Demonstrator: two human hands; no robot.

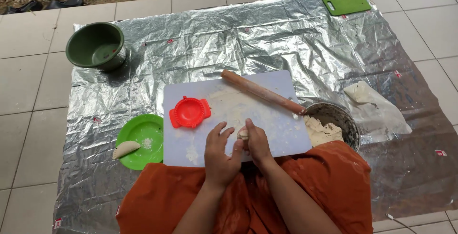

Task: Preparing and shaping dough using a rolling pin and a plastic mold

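Both of my hands meet over the near edge of a white cutting board (pixel 267 83). A small lump of pale dough (pixel 243 134) sits between them. My right hand (pixel 257 143) pinches it with the fingertips. My left hand (pixel 220 154) cups it from the left, fingers partly spread. A red round dumpling press (pixel 190 112) lies shut on the board's left side. A wooden rolling pin (pixel 262 92) lies slantwise across the board's far right corner. My lap in orange cloth (pixel 334 186) is just below the board.
A metal bowl (pixel 352 128) with dough stands right of the board. At the left, a green plate (pixel 145 136) holds one folded dumpling (pixel 126 149). A dark green bowl (pixel 95 46) stands far left, a green cutting board (pixel 347 2) far right. Foil sheet (pixel 238 43) covers the tiled floor; a plastic bag (pixel 377 105) lies on it.
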